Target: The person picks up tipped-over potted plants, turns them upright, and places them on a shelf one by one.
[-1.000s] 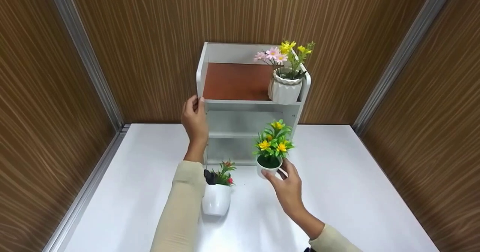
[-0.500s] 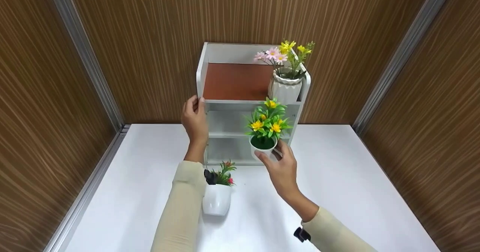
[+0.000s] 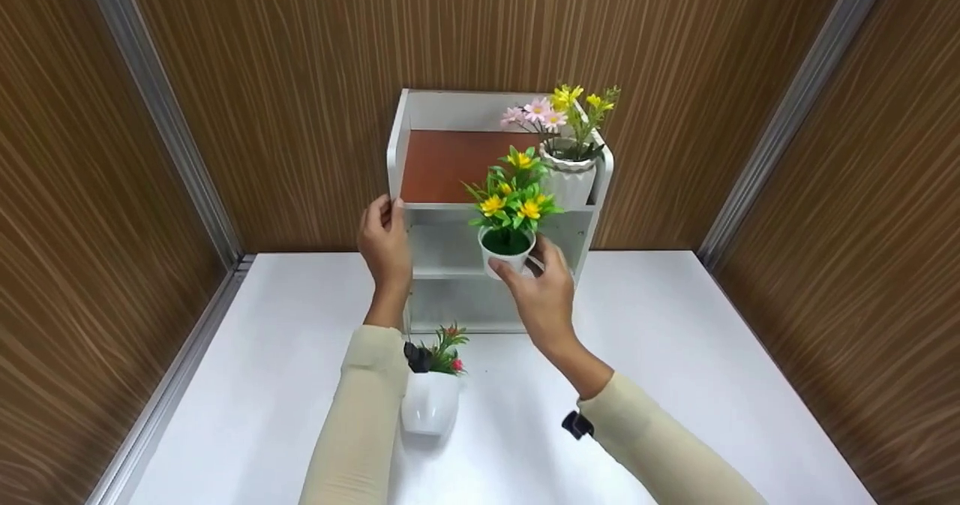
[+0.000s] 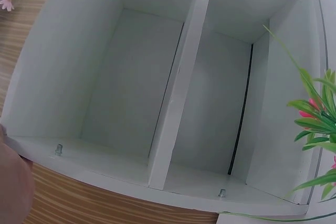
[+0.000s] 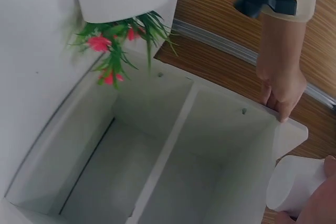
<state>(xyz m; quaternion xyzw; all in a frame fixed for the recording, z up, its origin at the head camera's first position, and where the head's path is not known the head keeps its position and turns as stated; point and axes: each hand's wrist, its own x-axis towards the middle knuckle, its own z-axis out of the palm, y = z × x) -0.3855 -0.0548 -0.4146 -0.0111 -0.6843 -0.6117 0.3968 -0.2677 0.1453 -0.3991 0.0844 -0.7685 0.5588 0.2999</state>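
Observation:
In the head view my right hand [image 3: 546, 291] grips a small white pot of artificial yellow flowers [image 3: 506, 246], thumb in front and fingers around its side. The pot is raised before the white shelf unit [image 3: 501, 272], its leaves overlapping the brown top board [image 3: 442, 163]. My left hand [image 3: 386, 242] holds the left side panel of the shelf near the top board's front edge. In the right wrist view the left hand [image 5: 283, 90] pinches that panel's edge, and the white pot [image 5: 294, 182] shows at lower right. A ribbed white vase of pink and yellow flowers [image 3: 568, 178] stands at the top board's right end.
A white pot with red flowers [image 3: 430, 404] stands on the white table [image 3: 637, 325] in front of the shelf, partly behind the left sleeve. The shelf's two lower compartments [image 4: 142, 72] face forward. Wood-grain walls [image 3: 315, 77] enclose the table.
My right hand has lifted the yellow-flower pot upward and slightly left, from before the lower compartments to near the top board. The left hand keeps its hold on the shelf.

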